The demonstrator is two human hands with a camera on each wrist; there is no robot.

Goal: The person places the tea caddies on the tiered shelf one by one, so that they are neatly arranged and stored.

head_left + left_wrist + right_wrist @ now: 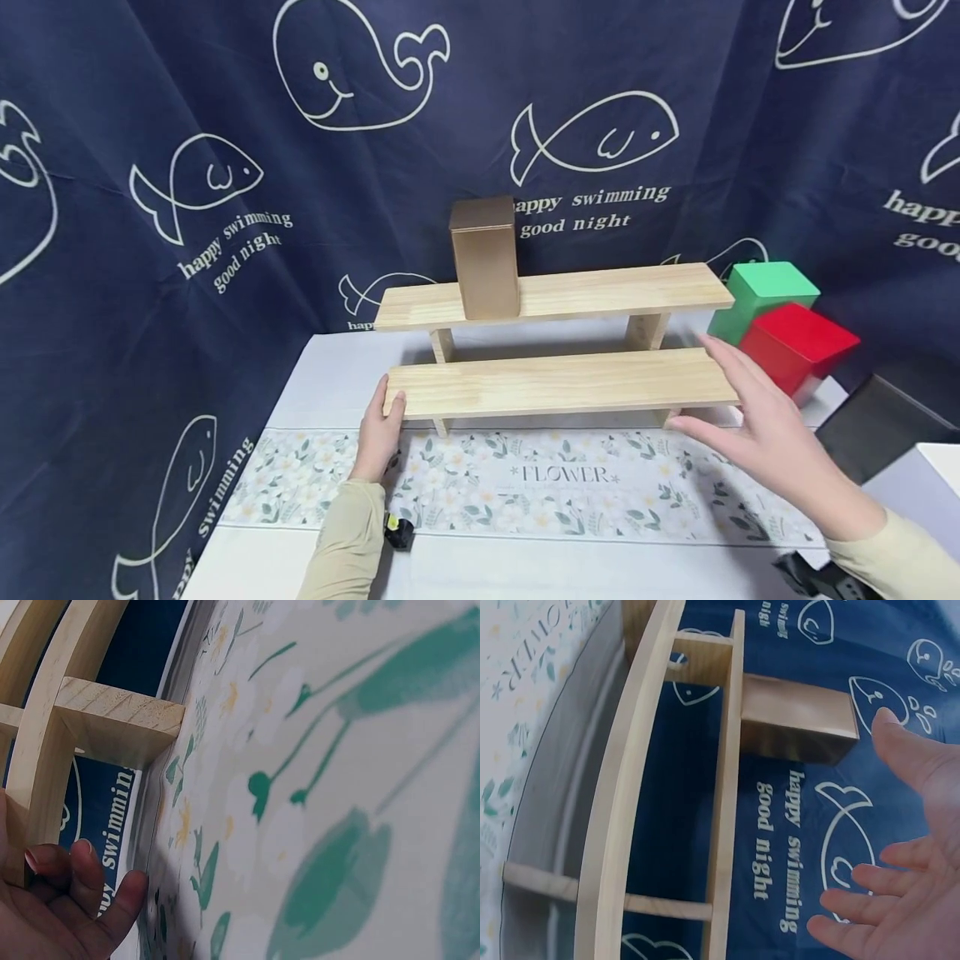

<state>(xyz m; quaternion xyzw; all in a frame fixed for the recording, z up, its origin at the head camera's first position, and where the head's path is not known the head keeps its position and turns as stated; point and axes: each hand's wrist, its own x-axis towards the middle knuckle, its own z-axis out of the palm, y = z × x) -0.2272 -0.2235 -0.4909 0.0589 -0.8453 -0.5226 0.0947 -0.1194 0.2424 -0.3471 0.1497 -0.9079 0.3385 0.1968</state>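
A two-tier wooden shelf of pale boards stands on the table, its lower board (555,383) in front of and below the upper board (607,293). My left hand (378,437) holds the left end of the lower board, thumb at the front edge. From the left wrist, bent fingertips (86,862) show under that end, beside a wooden support (112,727). Off the right end, my right hand (780,442) is spread with nothing in its grasp; the right wrist view shows its fingers (862,904) extended. A brown box (487,271) stands upright on the upper board, left of centre.
Behind the right hand stand a green box (772,287) and a red box (802,342), with a black box (885,425) further right. A floral mat (562,500) lettered FLOWER lies before the shelf. A dark blue curtain (465,167) hangs behind.
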